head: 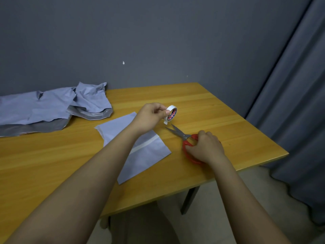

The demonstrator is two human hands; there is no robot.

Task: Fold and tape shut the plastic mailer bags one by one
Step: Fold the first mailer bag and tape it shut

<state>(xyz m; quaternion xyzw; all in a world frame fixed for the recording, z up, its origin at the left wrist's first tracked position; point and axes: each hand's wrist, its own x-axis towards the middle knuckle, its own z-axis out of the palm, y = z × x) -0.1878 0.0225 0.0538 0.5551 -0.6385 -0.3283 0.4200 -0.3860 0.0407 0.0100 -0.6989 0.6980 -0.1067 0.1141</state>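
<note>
A folded pale blue mailer bag [149, 155] lies flat on the wooden table [52, 164], a white strip across its fold. My left hand [149, 118] holds a small white tape roll [171, 112] above the table just past the bag, a short loose end of tape hanging from it. My right hand [204, 147] grips the red handles of a pair of scissors [182, 135], whose blades are parted and point toward the tape end.
A crumpled heap of blue and grey mailer bags [52, 108] fills the table's far left. A grey wall stands behind, and a grey curtain [290, 103] hangs at the right. The table's right edge and a dark leg [190, 199] are near my right arm.
</note>
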